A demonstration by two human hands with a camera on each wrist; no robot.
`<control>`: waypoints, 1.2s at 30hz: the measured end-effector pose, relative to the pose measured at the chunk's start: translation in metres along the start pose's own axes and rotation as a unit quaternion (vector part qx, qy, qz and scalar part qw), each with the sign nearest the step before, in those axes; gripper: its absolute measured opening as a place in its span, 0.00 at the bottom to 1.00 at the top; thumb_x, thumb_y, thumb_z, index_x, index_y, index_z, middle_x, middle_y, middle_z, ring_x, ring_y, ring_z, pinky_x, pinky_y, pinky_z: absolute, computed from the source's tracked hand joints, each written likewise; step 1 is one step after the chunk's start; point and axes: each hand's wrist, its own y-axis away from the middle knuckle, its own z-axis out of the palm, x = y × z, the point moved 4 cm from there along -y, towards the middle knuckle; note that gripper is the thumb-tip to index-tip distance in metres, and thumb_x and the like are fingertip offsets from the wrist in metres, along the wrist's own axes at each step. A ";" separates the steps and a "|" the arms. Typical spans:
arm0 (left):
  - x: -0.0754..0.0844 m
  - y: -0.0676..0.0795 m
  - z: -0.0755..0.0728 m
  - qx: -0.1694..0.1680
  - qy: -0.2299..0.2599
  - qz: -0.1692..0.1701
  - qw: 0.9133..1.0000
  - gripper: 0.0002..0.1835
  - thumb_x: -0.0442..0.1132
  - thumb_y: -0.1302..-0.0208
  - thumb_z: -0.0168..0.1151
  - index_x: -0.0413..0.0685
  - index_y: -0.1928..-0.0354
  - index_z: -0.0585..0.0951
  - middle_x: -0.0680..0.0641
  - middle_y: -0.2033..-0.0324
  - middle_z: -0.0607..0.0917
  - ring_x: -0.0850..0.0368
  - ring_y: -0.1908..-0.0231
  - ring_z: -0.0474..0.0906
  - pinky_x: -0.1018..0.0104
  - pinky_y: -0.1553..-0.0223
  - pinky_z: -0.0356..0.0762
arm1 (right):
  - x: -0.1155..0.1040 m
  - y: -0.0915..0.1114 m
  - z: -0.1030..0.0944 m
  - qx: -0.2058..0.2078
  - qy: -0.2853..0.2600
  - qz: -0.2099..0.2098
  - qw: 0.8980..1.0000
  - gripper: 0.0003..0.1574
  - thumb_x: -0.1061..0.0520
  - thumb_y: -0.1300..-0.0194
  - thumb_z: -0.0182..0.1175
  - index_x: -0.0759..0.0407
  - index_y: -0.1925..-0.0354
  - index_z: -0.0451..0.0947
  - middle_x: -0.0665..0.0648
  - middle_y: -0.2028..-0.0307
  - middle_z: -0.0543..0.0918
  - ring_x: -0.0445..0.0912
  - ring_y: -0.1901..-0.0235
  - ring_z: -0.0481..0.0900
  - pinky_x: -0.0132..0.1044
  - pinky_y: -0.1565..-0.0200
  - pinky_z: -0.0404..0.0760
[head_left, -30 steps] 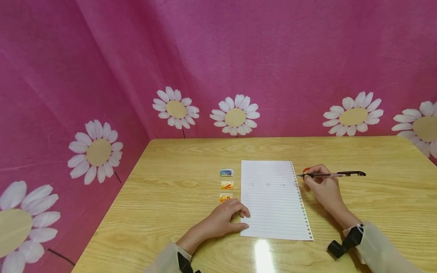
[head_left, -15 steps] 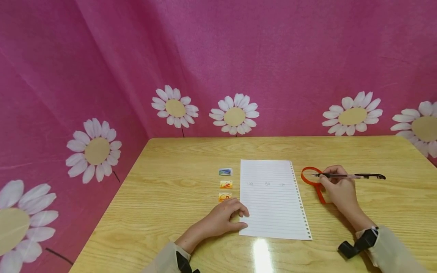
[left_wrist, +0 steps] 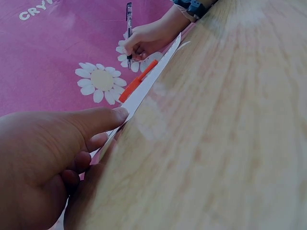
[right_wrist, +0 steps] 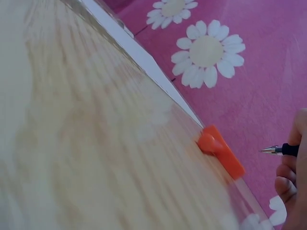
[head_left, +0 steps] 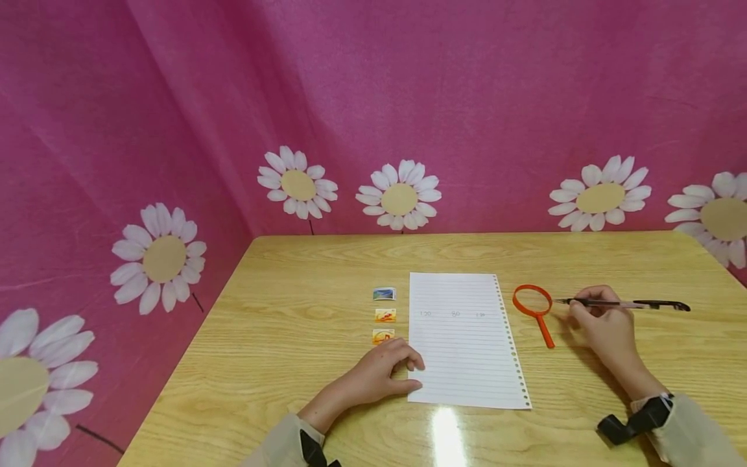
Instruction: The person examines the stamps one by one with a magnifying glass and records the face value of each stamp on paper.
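My left hand [head_left: 379,375] rests at the left edge of a sheet of lined paper [head_left: 461,363], thumb and fingertips touching it. Numbers are written across the sheet's upper part. Between its thumb and fingers my right hand [head_left: 608,332] holds a black-capped pen [head_left: 659,305], tip pointing left. That pen tip [right_wrist: 276,150] hangs above the table in the right wrist view. A red magnifying glass [head_left: 545,329] lies between the paper and my right hand, untouched. Left of the sheet sit three stamps in a column: a blue one [head_left: 384,294], a yellow one [head_left: 385,316] and another yellow one [head_left: 383,336].
The wooden table [head_left: 280,324] reaches back to a pink curtain [head_left: 467,117] printed with daisies. A black strap with a camera [head_left: 636,418] sits on my right wrist. Light glares off the table in front of the paper.
My right hand has moved right with the pen, off the magnifying glass, which now lies fully uncovered. My left hand has stayed on the paper.
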 end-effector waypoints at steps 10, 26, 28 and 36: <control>-0.001 0.000 0.000 -0.002 0.004 -0.006 1.000 0.10 0.47 0.36 0.66 0.57 0.55 0.80 0.57 0.64 0.77 0.70 0.63 0.66 0.77 0.59 0.64 | 0.007 0.000 -0.011 0.003 0.002 0.009 1.000 0.09 0.62 0.35 0.59 0.47 0.66 0.73 0.33 0.75 0.72 0.32 0.78 0.68 0.24 0.75 0.67; 0.001 0.000 0.000 -0.002 0.002 0.000 1.000 0.10 0.46 0.36 0.66 0.56 0.55 0.80 0.56 0.64 0.77 0.70 0.63 0.67 0.77 0.58 0.64 | 0.013 -0.008 -0.023 0.006 0.008 -0.008 1.000 0.15 0.59 0.32 0.59 0.49 0.49 0.70 0.30 0.64 0.73 0.23 0.67 0.72 0.14 0.66 0.70; 0.001 0.001 0.000 -0.001 0.001 0.001 1.000 0.10 0.46 0.36 0.66 0.56 0.56 0.80 0.56 0.64 0.77 0.69 0.63 0.67 0.77 0.59 0.64 | 0.015 -0.009 -0.026 -0.001 0.018 -0.007 1.000 0.15 0.56 0.31 0.58 0.49 0.47 0.70 0.29 0.64 0.72 0.22 0.66 0.72 0.14 0.66 0.70; 0.002 0.001 -0.001 0.001 0.004 0.001 1.000 0.10 0.46 0.37 0.67 0.56 0.55 0.80 0.56 0.64 0.77 0.69 0.65 0.66 0.77 0.60 0.63 | 0.016 -0.014 -0.030 -0.014 0.045 -0.019 0.999 0.09 0.51 0.28 0.56 0.52 0.53 0.76 0.25 0.66 0.74 0.21 0.67 0.72 0.15 0.68 0.70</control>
